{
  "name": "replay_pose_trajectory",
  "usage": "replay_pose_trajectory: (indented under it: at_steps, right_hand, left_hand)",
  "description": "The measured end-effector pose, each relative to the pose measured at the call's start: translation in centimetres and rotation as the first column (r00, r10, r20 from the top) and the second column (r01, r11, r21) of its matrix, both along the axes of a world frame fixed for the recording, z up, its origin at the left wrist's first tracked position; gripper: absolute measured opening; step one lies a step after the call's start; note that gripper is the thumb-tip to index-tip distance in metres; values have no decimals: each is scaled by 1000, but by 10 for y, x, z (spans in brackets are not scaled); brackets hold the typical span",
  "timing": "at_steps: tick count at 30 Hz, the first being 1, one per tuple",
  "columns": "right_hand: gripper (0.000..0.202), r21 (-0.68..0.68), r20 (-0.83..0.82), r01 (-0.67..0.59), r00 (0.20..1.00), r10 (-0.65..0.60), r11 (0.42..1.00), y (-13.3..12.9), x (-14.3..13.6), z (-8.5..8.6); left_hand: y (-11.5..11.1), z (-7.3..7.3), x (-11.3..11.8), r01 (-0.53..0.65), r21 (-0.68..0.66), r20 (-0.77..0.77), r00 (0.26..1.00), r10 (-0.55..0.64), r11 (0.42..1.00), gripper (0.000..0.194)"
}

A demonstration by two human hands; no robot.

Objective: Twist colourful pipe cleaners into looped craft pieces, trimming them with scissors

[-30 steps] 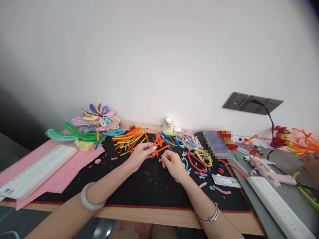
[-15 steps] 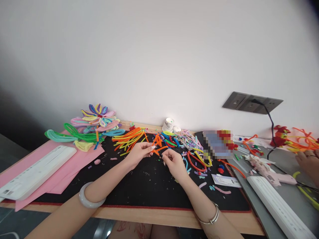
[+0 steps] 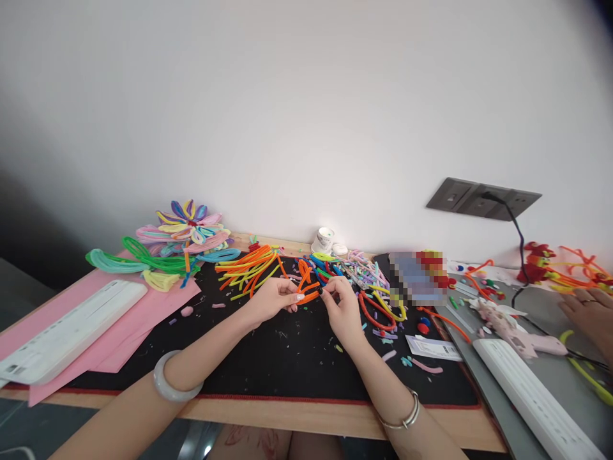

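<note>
Between my two hands, above the black mat point(image 3: 287, 370), is a piece of looped orange pipe cleaners point(image 3: 305, 271). My left hand point(image 3: 275, 300) pinches its lower left side between thumb and fingers. The fingertips of my right hand point(image 3: 341, 310) are closed at its right end, beside a small dark bit whose nature I cannot make out. Behind my left hand lies a pile of orange and yellow-green pipe cleaners point(image 3: 249, 265). Red and yellow loops point(image 3: 376, 313) rest just right of my right hand.
A pipe-cleaner flower point(image 3: 191, 223) and white power strip point(image 3: 71, 329) are at left. At right are a pink glue gun point(image 3: 522, 332), another power strip point(image 3: 531, 396) and another person's hand point(image 3: 591, 313). A white cup point(image 3: 323, 241) stands by the wall.
The orange piece has turned, and its loops face up more openly. My right hand has shifted slightly right and up. The other person's hand has moved a little left and looks flatter.
</note>
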State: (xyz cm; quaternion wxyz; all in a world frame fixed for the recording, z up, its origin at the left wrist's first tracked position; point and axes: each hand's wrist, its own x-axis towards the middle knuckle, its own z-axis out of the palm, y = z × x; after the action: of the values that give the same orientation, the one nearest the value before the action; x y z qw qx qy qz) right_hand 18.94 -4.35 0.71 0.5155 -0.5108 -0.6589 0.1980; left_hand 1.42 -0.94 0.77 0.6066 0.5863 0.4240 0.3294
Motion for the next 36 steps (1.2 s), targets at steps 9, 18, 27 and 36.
replay_pose_trajectory:
  at_steps: [9, 18, 27, 36]
  right_hand:
    - [11, -225, -228, -151, 969, 99, 963, 6, 3, -8]
    - [15, -329, -330, -276, 930, 164, 903, 2, -1, -2]
    - [25, -328, -531, -343, 837, 128, 880, 4, -1, -4]
    - [27, -361, -584, -332, 809, 66, 872, 8, 0, -9]
  left_hand:
    - [0, 1, -2, 21, -28, 24, 1000, -20, 999, 26]
    - [0, -5, -3, 82, -39, -45, 995, -84, 996, 23]
    - [-1, -6, -2, 83, -31, -38, 996, -84, 996, 26]
    - [-2, -2, 0, 122, 63, -38, 992, -120, 991, 24]
